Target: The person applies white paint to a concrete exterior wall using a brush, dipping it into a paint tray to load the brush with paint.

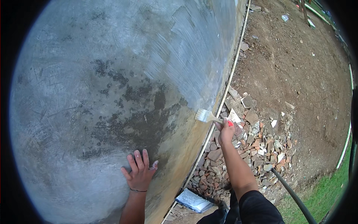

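My right hand [226,131] grips the handle of a flat paintbrush [204,115] whose handle end is red. White paint coats its bristles, which are at the lower edge of a large grey concrete wall [70,84]. Whitish brush strokes [193,56] cover the wall above and beyond the brush. Dark damp-looking patches [142,120] mark the surface left of it. My left hand [140,173] rests on the wall with fingers spread, holding nothing, with white paint on its thumb and fingertips.
A pale pipe [232,67] runs along the wall's base. Broken tile and brick rubble [251,151] lies beside it. A paint-smeared rectangular container [194,200] sits near my feet. A dark pole [293,193] slants at lower right, with bare soil [291,67] and grass [316,193] beyond.
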`<state>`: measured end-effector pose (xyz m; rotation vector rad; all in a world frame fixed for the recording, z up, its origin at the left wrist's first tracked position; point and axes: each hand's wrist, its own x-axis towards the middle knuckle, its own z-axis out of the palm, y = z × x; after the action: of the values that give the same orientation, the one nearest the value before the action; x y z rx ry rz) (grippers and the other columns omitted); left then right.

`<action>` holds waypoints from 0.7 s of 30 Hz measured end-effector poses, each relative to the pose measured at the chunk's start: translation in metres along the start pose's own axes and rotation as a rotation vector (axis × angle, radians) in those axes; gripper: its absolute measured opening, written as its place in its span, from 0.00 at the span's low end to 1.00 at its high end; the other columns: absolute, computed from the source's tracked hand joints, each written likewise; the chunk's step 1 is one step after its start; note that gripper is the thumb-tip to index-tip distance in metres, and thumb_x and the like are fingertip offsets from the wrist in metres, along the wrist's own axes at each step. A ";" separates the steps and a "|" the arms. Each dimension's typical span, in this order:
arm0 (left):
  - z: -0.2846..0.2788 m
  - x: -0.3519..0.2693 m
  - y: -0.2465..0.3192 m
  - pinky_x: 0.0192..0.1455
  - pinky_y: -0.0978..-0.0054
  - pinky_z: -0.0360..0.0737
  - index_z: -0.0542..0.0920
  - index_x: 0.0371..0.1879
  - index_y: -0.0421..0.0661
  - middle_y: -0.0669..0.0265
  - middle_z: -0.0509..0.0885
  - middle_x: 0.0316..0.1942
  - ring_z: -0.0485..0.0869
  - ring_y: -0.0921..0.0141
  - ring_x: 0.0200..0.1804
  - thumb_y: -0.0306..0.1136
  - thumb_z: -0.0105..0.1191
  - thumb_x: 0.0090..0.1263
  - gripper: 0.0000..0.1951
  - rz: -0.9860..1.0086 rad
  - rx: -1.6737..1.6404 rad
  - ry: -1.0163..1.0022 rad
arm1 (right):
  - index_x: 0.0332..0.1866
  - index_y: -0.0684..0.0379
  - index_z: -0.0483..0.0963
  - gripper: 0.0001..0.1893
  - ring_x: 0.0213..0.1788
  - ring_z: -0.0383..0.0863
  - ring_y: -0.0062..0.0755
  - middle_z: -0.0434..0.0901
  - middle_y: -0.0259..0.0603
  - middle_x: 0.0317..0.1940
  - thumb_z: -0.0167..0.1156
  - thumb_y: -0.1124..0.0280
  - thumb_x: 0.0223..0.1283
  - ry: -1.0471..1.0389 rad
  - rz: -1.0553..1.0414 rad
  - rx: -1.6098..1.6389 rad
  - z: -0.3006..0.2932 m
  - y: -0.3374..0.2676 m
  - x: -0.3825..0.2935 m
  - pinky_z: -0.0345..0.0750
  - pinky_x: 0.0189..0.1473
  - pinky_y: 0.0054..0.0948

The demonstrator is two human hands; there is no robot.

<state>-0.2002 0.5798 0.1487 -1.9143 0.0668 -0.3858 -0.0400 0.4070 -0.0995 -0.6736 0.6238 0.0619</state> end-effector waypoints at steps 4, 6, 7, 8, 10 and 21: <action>-0.001 -0.001 -0.002 0.61 0.52 0.50 0.64 0.57 0.56 0.65 0.62 0.59 0.62 0.65 0.60 0.58 0.29 0.61 0.28 0.004 -0.011 -0.003 | 0.37 0.68 0.65 0.08 0.27 0.77 0.25 0.71 0.40 0.27 0.48 0.73 0.58 -0.179 -0.183 -0.325 0.080 -0.054 -0.028 0.78 0.28 0.21; 0.001 -0.005 -0.007 0.60 0.52 0.50 0.64 0.57 0.56 0.65 0.62 0.59 0.62 0.65 0.60 0.58 0.30 0.61 0.29 -0.001 -0.015 -0.016 | 0.37 0.68 0.65 0.07 0.28 0.77 0.26 0.71 0.40 0.27 0.48 0.74 0.58 -0.335 -0.332 -0.156 0.152 -0.114 -0.066 0.80 0.29 0.23; 0.003 -0.008 -0.008 0.60 0.51 0.51 0.64 0.57 0.56 0.65 0.61 0.59 0.60 0.66 0.61 0.58 0.32 0.60 0.29 0.015 -0.024 -0.037 | 0.37 0.68 0.65 0.07 0.29 0.77 0.26 0.71 0.40 0.27 0.48 0.74 0.58 -0.392 -0.357 -0.019 0.180 -0.146 -0.085 0.80 0.31 0.25; 0.002 -0.011 -0.010 0.59 0.51 0.51 0.63 0.57 0.55 0.65 0.60 0.60 0.59 0.66 0.61 0.59 0.33 0.59 0.30 0.034 -0.033 -0.063 | 0.37 0.69 0.64 0.07 0.30 0.77 0.27 0.71 0.40 0.28 0.48 0.75 0.58 -0.447 -0.372 0.118 0.202 -0.173 -0.101 0.81 0.32 0.26; 0.001 -0.010 -0.009 0.58 0.51 0.52 0.63 0.58 0.55 0.65 0.59 0.60 0.58 0.66 0.61 0.59 0.34 0.58 0.31 0.030 -0.039 -0.065 | 0.36 0.68 0.64 0.07 0.34 0.78 0.32 0.72 0.42 0.31 0.47 0.73 0.59 -0.597 -0.396 0.269 0.222 -0.207 -0.106 0.81 0.36 0.31; -0.003 -0.004 -0.009 0.56 0.52 0.53 0.62 0.58 0.56 0.65 0.58 0.60 0.57 0.66 0.62 0.61 0.37 0.55 0.33 0.024 -0.060 -0.049 | 0.39 0.71 0.62 0.09 0.31 0.78 0.33 0.72 0.47 0.31 0.47 0.75 0.58 -0.084 -0.217 -0.019 0.115 -0.100 0.010 0.82 0.31 0.26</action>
<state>-0.2064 0.5812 0.1569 -1.9798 0.0699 -0.3232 0.0530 0.3958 0.0208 -0.7503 0.4671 -0.1053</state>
